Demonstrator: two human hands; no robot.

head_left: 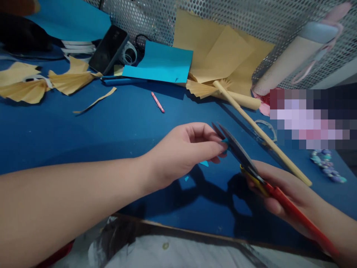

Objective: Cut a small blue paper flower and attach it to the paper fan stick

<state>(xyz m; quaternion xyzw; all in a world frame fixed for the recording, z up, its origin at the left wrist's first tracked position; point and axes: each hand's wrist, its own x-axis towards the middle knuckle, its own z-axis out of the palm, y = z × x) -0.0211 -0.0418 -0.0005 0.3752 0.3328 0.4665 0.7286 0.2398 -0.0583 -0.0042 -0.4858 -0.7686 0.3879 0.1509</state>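
Between the thumb and fingers of my left hand (192, 147) is pinched a small blue piece of paper (225, 141), mostly hidden by the fingertips. My right hand (281, 186) grips a pair of scissors (275, 191) with red and yellow handles. Their blades, slightly apart, point up and left, right at the paper and the left fingertips. Below the left hand, two small blue paper scraps lie on the blue table (111, 134); the nearer scrap (186, 178) is tiny.
A tan rolled paper stick (264, 136) slants across the right side, near a beaded bracelet (326, 165). Behind stand folded blue paper (167, 61), tan sheets (214, 48) and a bottle (295, 56). A pink pen-like stick (158, 102), phone (108, 50) and pleated tan paper (69, 80) lie further left.
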